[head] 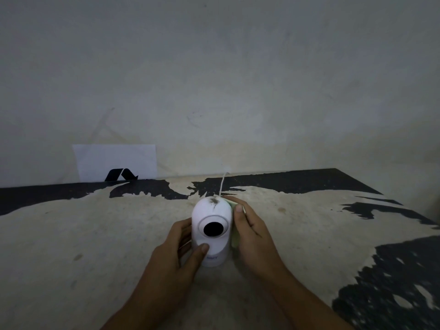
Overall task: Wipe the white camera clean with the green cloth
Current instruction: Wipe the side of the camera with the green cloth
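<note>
White camera between both hands, upright.

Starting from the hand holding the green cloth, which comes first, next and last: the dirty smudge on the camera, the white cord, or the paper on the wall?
From the right hand:
1. Dirty smudge, on the camera's top, just left.
2. White cord, behind the camera.
3. Paper, far left against the wall.

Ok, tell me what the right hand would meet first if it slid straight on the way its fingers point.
Probably the thin white cable behind the white domed camera, then the pale wall. The right hand presses the green cloth; depth is unclear.
</note>
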{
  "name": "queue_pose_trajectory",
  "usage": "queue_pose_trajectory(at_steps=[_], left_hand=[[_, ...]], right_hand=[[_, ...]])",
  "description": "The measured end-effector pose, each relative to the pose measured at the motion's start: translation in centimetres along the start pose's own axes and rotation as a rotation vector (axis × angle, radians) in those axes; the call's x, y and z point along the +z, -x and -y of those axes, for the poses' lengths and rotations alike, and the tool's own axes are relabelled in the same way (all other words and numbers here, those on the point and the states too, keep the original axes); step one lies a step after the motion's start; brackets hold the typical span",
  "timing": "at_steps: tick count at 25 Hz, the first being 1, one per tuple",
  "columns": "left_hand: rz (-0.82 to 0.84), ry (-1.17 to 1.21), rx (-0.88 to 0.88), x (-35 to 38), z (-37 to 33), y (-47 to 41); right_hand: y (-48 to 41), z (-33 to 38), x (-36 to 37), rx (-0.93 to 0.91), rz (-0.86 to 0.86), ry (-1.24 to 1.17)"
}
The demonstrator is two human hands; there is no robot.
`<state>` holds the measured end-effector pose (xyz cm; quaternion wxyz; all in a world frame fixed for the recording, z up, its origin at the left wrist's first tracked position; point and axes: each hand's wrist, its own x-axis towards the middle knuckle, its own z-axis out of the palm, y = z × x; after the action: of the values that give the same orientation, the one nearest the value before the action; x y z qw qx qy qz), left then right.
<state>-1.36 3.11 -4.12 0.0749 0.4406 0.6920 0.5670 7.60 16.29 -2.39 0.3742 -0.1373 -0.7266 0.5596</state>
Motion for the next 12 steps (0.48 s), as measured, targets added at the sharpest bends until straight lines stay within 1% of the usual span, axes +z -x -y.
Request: queue_pose_trajectory(at_steps=[4,6,9,12], left_hand=[[0.012,-0.004,-0.001,-0.04,-0.05,-0.06],[0.006,-0.004,0.006,-0.06,0.08,-0.08],[0.001,-0.007,0.001,0.02,0.15,-0.04],[0.005,0.0,0.003,-0.03,0.01,-0.01]], right_hand=[[0.11,0.9,0.12,-0.108,0.007,0.051],[0.13,0.88,0.05,-0.095,0.016,0.065],[-0.01,0.75,-0.33,-0.016,0.028,0.08],[0.26,0.91,-0.49,-0.032,0.012,0.103]])
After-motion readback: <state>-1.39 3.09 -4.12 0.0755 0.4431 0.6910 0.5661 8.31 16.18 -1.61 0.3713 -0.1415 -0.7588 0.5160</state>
